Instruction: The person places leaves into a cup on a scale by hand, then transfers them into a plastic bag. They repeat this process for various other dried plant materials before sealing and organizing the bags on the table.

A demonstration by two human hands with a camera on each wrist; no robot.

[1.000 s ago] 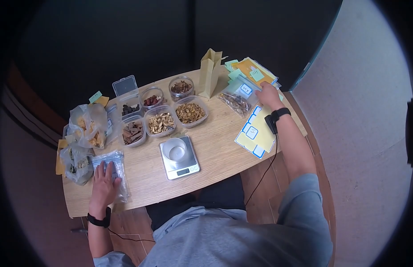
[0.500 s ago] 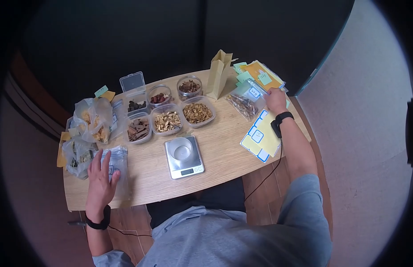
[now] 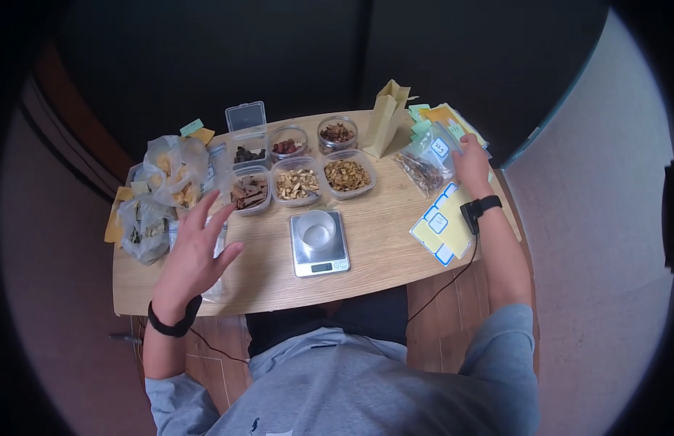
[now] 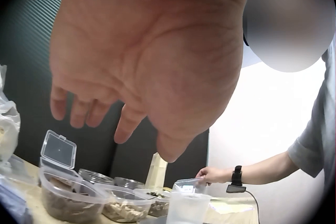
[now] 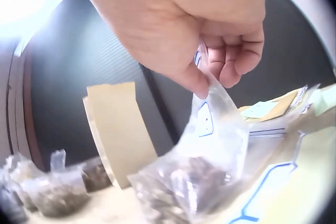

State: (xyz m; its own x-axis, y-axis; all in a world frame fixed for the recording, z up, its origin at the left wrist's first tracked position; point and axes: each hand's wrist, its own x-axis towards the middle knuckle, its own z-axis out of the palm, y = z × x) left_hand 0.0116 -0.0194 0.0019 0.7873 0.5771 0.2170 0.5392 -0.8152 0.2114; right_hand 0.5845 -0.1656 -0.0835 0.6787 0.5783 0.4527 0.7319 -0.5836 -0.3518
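Note:
At the right end of the table my right hand [image 3: 470, 164] pinches the top edge of a clear zip bag [image 5: 207, 124] between thumb and fingers. Dark dried pieces fill the bottom of this bag, and a blue-framed label marks its front. My left hand [image 3: 195, 254] hangs above the left part of the table, fingers spread, holding nothing. Beneath it, partly hidden, lies a stack of flat clear zip bags [image 3: 219, 283]. Between the hands stands a digital scale [image 3: 321, 263] with a clear plastic cup [image 3: 316, 231] on its plate.
Behind the scale are tubs of dried slices [image 3: 348, 176], pale chunks [image 3: 297, 184], brown bark-like strips [image 3: 249, 192] and other dried pieces. A paper bag [image 3: 388, 120] stands upright at the back. Knotted plastic bags [image 3: 178, 171] sit left; yellow cards [image 3: 453, 227] lie right.
My left hand has lifted off the flat zip bags and moved up and to the right. My right hand has taken the filled zip bag by its top and raised that edge.

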